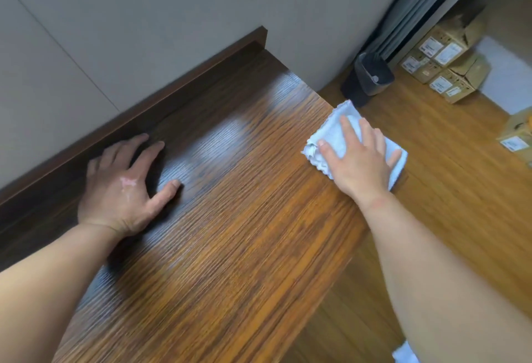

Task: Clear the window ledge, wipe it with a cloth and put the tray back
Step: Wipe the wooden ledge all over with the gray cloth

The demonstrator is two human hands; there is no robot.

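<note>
A single head view looks steeply down, close over the wooden ledge (230, 218) and floor (460, 161).

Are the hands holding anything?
Nothing is gripped. The right hand presses flat on the middle of the white cloth on the ledge; the left hand rests flat on the wood.

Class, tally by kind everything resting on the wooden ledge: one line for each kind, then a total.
Hands: 2 (left hand flat on the wood, right hand pressing on the cloth)
Cloths: 1 (white cloth at the ledge's far corner)
Total on the ledge: 3
</note>
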